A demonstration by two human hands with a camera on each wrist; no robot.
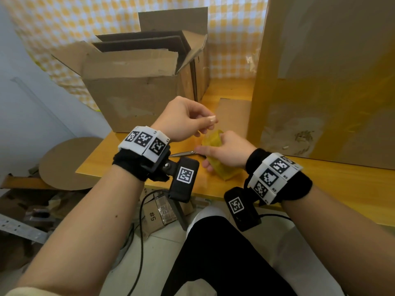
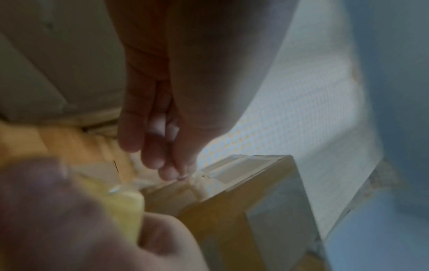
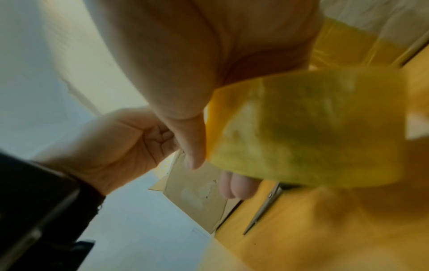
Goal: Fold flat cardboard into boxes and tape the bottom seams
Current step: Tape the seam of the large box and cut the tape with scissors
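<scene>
My right hand point(image 1: 222, 150) grips a yellowish tape roll point(image 1: 213, 139) just above the table, fingers curled round it; in the right wrist view the roll point(image 3: 301, 128) fills the middle. My left hand point(image 1: 188, 120) is just above and left of the roll, thumb and forefinger pinching the clear tape end point(image 1: 212, 119). In the left wrist view the fingertips point(image 2: 176, 170) are pressed together near the roll point(image 2: 125, 207). A tall folded cardboard box point(image 1: 320, 82) with yellow tape on it stands at the right.
Scissors point(image 1: 183, 154) lie on the yellow wooden table point(image 1: 331, 189) under my hands. An open cardboard box point(image 1: 136, 86) holding flat cardboard sheets stands at the back left. A flat piece point(image 1: 233, 112) lies behind the roll. Cardboard scraps and a round disc point(image 1: 68, 163) litter the floor.
</scene>
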